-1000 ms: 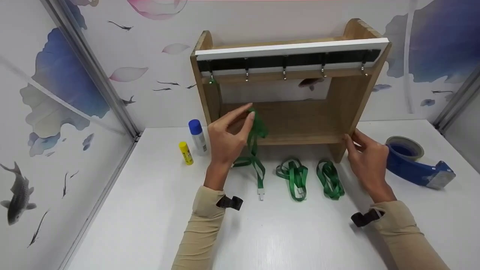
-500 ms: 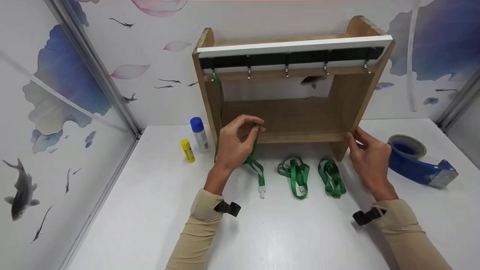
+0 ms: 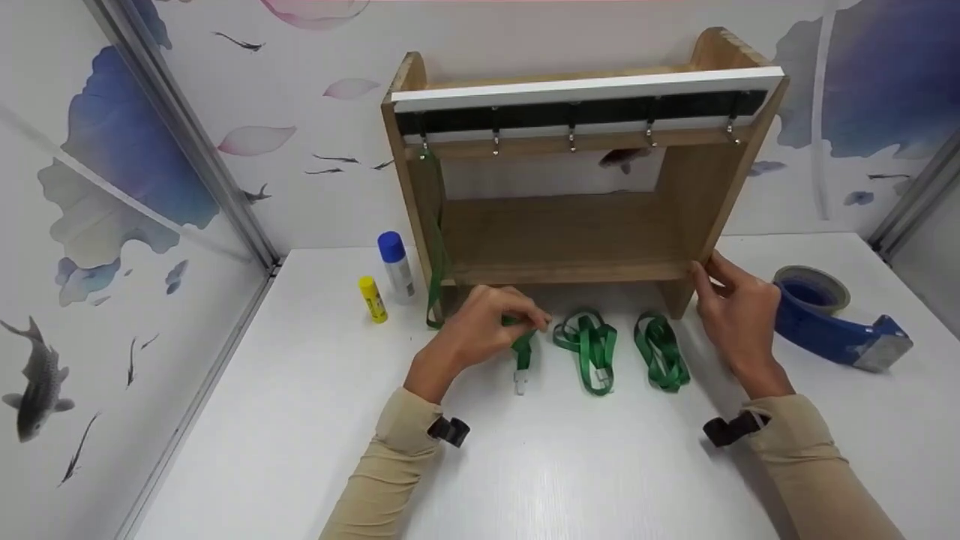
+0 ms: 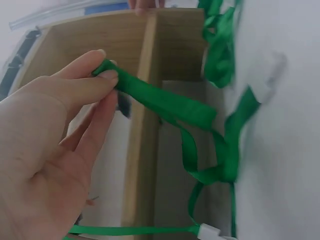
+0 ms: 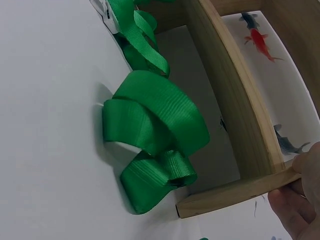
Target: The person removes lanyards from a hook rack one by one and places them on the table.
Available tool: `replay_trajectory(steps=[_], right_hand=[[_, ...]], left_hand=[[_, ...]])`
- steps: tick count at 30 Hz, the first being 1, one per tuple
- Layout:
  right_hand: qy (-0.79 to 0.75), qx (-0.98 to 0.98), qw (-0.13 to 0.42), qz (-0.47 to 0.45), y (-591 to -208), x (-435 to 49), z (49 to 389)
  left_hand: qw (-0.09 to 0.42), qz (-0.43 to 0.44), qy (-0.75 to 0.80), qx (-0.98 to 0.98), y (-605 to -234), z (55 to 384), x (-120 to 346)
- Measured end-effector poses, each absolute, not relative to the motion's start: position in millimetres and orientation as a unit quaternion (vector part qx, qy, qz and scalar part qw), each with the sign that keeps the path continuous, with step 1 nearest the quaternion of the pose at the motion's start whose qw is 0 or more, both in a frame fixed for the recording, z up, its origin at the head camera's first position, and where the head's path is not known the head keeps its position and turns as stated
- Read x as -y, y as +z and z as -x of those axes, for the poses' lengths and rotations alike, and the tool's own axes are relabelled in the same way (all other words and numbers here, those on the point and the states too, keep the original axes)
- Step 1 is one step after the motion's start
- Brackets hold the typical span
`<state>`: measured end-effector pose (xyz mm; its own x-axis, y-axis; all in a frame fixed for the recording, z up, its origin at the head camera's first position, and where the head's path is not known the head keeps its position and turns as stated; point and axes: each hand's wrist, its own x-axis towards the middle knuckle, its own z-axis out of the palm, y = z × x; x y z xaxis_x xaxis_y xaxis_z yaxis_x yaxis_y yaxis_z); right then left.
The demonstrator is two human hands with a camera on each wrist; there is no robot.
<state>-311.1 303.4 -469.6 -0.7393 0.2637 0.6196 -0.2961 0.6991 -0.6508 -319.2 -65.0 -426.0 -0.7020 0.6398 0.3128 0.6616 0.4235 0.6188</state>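
My left hand [image 3: 484,322] is low in front of the wooden rack [image 3: 574,273], pinching a green lanyard [image 4: 165,102] between thumb and fingertips. The lanyard's strap runs down to the table, where its white clip [image 3: 520,382] lies. With bent fingers, my right hand [image 3: 739,322] grips the lower front edge of the rack's right side panel [image 5: 240,192]. Two bundled lanyards rest on the table between the hands: a middle lanyard [image 3: 590,349] and a right lanyard [image 3: 661,352]. Another green lanyard [image 3: 435,262] hangs from the leftmost metal hook [image 3: 424,142] of the rack.
Several metal hooks line a black strip [image 3: 532,118] under the rack's white front board [image 3: 585,84]. A blue-capped glue stick [image 3: 395,262] and a yellow glue stick [image 3: 372,300] stand at left. A blue tape dispenser [image 3: 832,330] lies at right. Patterned walls enclose the white table [image 3: 570,480].
My left hand has come down from in front of the rack's shelf to just above the table, still pinching the lanyard. My right hand keeps its grip on the side panel.
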Motion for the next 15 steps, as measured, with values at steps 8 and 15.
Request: replay_trajectory(steps=[8, 15], right_hand=[[0.389, 0.850, 0.356, -0.003, -466.9, -305.8, 311.2], [0.394, 0.851, 0.347, -0.002, -472.0, -304.9, 310.3]], left_hand=[[-0.139, 0.377, -0.292, 0.868, -445.0, 323.7, 69.3], [-0.208, 0.365, -0.294, 0.858, -458.6, 318.9, 68.3]])
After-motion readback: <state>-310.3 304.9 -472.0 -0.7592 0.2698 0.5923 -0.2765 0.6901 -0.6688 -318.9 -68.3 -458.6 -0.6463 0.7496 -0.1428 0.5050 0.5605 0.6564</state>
